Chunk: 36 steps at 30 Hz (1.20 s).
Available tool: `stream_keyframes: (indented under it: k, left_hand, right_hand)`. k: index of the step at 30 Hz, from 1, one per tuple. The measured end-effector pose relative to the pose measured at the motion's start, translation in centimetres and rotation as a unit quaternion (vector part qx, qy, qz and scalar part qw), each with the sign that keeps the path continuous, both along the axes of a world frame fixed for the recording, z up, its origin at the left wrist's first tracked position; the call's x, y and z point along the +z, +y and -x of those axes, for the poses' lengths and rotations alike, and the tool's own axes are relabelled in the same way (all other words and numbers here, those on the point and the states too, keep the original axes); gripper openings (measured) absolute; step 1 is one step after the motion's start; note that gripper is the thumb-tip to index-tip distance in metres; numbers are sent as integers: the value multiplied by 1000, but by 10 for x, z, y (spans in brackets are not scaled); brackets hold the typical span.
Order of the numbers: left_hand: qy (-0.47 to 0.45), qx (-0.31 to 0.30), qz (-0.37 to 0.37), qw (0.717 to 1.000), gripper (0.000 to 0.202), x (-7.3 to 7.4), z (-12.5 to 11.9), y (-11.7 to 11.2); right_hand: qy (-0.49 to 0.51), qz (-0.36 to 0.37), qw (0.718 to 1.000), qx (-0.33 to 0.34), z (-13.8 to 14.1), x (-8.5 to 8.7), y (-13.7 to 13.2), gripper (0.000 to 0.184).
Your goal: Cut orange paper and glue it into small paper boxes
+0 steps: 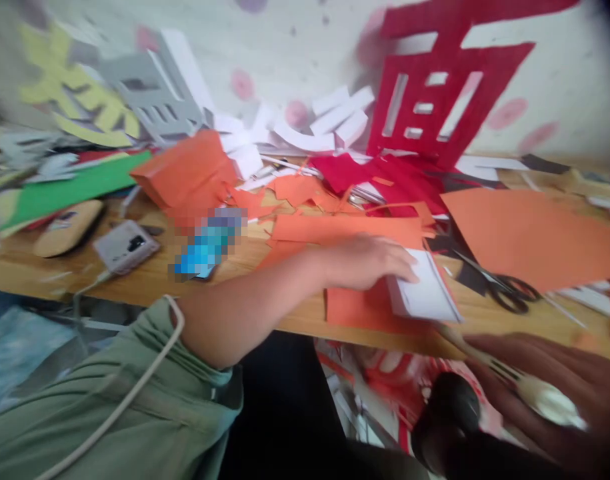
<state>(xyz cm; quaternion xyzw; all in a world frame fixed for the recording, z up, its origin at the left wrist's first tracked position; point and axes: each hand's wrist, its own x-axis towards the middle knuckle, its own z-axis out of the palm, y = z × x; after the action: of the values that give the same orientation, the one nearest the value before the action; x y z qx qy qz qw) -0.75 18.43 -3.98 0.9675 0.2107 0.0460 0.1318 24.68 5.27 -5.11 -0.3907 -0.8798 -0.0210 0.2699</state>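
My left hand (pixel 369 260) reaches across the wooden table, fingers stretched out and lying flat. Its fingertips rest on a white block-like piece (pixel 427 290), which lies on orange paper (pixel 355 310) by the front edge. At the lower right is my right hand (pixel 549 373), dark and blurred. Between its fingers is what looks like a brush (pixel 507 370), with a pale handle and a white end. The handle's tip points toward the white piece. A dark rounded object (pixel 449 407) sits beside this hand; its kind is unclear.
Black-handled scissors (pixel 512 293) lie right of the white piece, near an orange sheet (pixel 535 233). A phone (pixel 205 250) and a white device with a cable (pixel 126 247) are on the left. A red cut-out character (pixel 439 87) leans on the wall behind paper scraps.
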Motion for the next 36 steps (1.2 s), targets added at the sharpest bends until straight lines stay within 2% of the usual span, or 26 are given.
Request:
stream_keyframes:
  k: [1,2,3,5,9,16,24,29,33,36]
  left_hand:
    - [-16,-3,-4,1000,58,-1,0,1]
    - [-31,-8,-11,999,58,-3,0,2]
    - [-40,-9,-10,999,60,-4,1,3]
    - [-38,6,-5,999,65,-6,2,4]
    - [-41,13,-8,999,68,-7,3,3]
    - [-46,14,-4,999,69,-9,3,5]
    - [-44,21,13,999,74,-5,2,4]
    - [-31,26,11,999,70,-2,1,3]
    - [-36,33,-9,999,58,2,-1,-2]
    - [-50,41,11,998,50,4,-2,-4]
  right_hand:
    - [-8,-2,1000,-5,5,8,-1,21]
    - [-28,-2,999,34,10,14,-2,19]
    - [-36,-5,999,41,15,19,-2,18]
    - [-48,3,998,48,24,25,0,17]
    - [-40,18,998,49,39,24,0,20]
    - [-27,50,993,99,49,21,0,22]
    - [-43,28,998,44,20,25,-4,21]
    - [-15,27,999,8,12,25,-3,17]
    - [52,65,996,-42,8,31,-7,8]
    - [166,133,973,-94,6,44,-4,10]
